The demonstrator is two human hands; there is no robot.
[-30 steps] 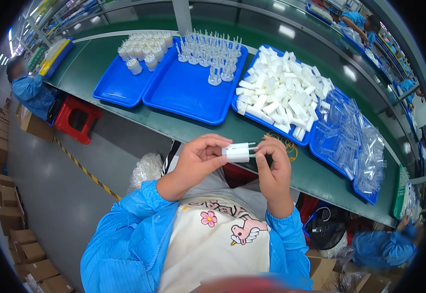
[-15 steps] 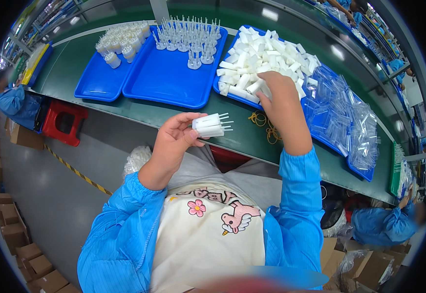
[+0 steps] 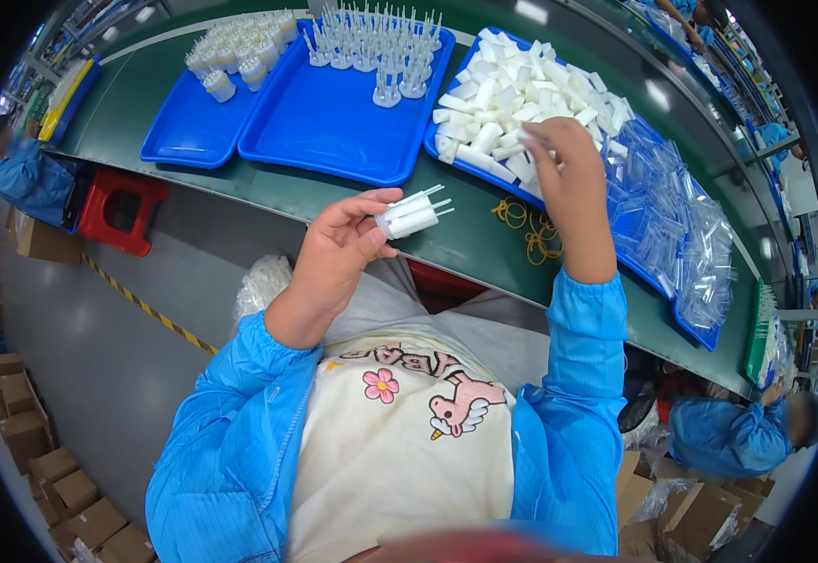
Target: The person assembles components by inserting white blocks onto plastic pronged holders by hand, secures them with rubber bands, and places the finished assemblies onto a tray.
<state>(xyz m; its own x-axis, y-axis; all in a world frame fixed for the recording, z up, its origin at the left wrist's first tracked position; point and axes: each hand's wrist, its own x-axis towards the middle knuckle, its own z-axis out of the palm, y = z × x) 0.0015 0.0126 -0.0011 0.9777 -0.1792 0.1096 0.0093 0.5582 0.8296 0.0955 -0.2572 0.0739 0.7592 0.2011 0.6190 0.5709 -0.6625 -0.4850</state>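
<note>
Left hand (image 3: 339,251) has got a white pronged piece (image 3: 413,217) pinched in its fingers, while the right hand (image 3: 575,171) hovers over a blue tray (image 3: 484,177) heaped with white blocks (image 3: 520,92).

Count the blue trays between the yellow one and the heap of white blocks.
2: the left tray holds white cylindrical pieces at its far end; the right tray, beside it, holds upright pronged pieces. Any stacked underneath would be hidden.

A green desk (image 3: 470,230) slants across the view, a pale strip along its far side. Blue trays stand directly on it in a row — left tray (image 3: 179,136), middle tray (image 3: 334,141), third tray (image 3: 479,175), more rightward. Yellow rubber bands (image 3: 542,235) lie loose on the surface — just beside the third tray's near edge.
</note>
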